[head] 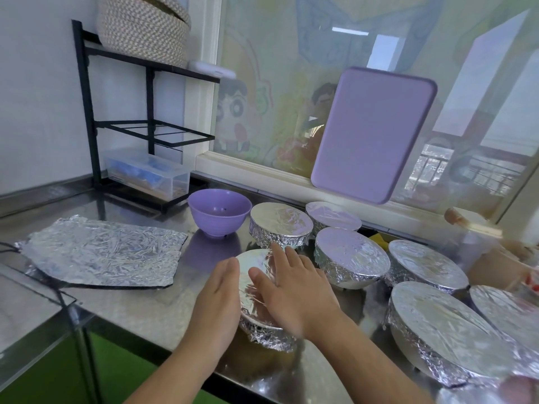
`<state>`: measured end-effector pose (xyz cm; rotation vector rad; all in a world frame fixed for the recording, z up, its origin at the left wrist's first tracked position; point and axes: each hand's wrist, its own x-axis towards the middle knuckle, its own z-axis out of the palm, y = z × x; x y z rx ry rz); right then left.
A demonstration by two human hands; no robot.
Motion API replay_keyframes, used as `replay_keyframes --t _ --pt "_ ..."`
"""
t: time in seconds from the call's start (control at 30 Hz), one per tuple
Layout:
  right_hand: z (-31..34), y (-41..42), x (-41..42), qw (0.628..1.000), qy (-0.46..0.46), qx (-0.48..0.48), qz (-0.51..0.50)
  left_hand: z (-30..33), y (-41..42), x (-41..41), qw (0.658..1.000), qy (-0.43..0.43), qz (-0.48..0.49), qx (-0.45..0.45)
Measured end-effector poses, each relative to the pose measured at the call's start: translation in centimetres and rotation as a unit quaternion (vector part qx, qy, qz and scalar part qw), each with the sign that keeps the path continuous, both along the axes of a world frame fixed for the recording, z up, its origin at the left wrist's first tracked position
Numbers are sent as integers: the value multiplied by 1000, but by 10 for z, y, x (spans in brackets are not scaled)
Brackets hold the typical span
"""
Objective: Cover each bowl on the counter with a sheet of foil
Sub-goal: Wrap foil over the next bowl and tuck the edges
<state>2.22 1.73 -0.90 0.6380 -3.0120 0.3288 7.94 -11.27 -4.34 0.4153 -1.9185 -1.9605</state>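
Both hands work on one foil-covered bowl [256, 290] at the near middle of the steel counter [151, 310]. The left hand [217, 290] stands on edge with straight fingers pressed against the bowl's left rim, its grip flat and holding nothing. The right hand [291, 284] lies palm down on the foil top, fingers spread and straight, pressing the sheet; that grip is flat too, not pinching. The foil is crimped down around the bowl's side below the right wrist.

Just beyond this bowl stands an uncovered purple bowl [219, 212], upright and apart from the hands. To its left, a crinkled loose foil sheet [102, 252] lies flat on the counter. To the right of the purple bowl are more foil-wrapped bowls: one [280, 225] just behind the right fingertips, another [332, 215] by the window ledge, one [351, 256] near the right hand, one [427, 265] farther right, and a large one [443, 330] at the near right, with another [507, 310] partly cut off by the edge.

A purple cutting board [373, 135] leans against the window. At the back left, a black rack [122, 88] carries a woven basket [143, 27], with a clear plastic box [145, 174] on the rack's base.
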Motion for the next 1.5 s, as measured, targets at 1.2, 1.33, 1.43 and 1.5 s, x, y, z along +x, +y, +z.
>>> replay_keyframes --t 1.2,1.33,1.43,1.5 --pt "3 30 -26 901 -202 -373 -89 -5 25 19 982 14 43 -185" --pt "-8 31 -29 867 -199 -448 -90 -9 31 12 990 10 75 -116" --pt "-6 32 -20 859 -191 -459 -120 -9 28 9 996 0 59 -74" --pt "-6 34 -19 849 -207 -467 -135 -9 25 8 996 3 56 -64"
